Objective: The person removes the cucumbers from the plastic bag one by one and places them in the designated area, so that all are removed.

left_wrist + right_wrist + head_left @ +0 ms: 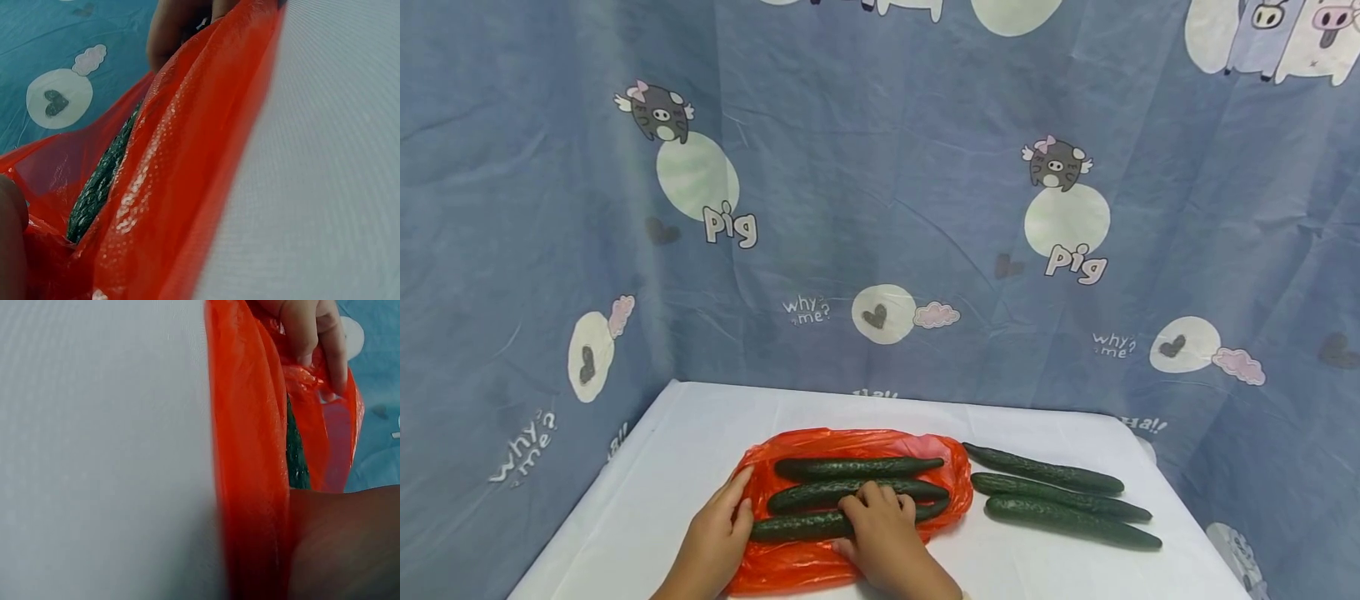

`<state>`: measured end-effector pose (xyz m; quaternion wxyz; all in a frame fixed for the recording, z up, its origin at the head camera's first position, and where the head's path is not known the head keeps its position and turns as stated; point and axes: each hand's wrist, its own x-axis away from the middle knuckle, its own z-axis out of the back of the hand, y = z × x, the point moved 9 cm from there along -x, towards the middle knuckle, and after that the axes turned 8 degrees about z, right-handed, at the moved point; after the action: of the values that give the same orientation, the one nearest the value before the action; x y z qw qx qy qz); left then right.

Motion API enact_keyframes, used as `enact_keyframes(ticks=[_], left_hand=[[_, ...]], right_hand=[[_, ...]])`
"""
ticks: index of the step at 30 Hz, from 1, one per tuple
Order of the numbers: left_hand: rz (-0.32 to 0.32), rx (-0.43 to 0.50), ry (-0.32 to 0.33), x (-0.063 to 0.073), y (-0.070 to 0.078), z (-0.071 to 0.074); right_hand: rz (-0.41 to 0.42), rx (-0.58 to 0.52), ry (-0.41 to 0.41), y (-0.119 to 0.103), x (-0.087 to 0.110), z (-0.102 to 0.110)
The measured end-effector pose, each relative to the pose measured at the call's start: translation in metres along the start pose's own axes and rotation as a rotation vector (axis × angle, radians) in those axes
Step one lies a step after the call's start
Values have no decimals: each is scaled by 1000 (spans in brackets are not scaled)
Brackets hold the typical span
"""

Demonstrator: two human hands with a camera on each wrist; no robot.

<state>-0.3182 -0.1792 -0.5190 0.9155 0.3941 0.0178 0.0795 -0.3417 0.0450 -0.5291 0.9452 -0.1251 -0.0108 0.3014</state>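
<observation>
A red plastic bag (793,573) lies spread on the white table, its sides rising around three dark green cucumbers: a back one (857,468), a middle one (808,497) and a front one (801,526). At the bag's left rim my left hand (717,533) holds the plastic between thumb and fingers, beside the front cucumber's left end. My right hand (883,533) reaches over the near side of the bag and curls its fingers over the front cucumber, close against the middle one. In the left wrist view the bag's wall (181,156) hides most of the cucumbers.
To the right of the bag lie three more cucumbers (1060,496), side by side and slanting toward the front right. The white tablecloth (1022,575) extends around them. Blue curtains (880,208) with printed pigs hang behind the table and at both sides.
</observation>
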Motion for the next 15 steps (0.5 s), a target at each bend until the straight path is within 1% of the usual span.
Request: enact_keyframes(ticks=[2,6,11,15], left_hand=[[0,1,6,0,0,0],[-2,6,15,0,-1,0],[-28,21,28,1,0,1],[-46,19,39,2,0,3]], right_hand=[[8,20,-20,-1,0,-3],[20,30,-5,-1,-1,-3],[18,-9,9,0,0,-1],[23,-16,15,-1,1,0]])
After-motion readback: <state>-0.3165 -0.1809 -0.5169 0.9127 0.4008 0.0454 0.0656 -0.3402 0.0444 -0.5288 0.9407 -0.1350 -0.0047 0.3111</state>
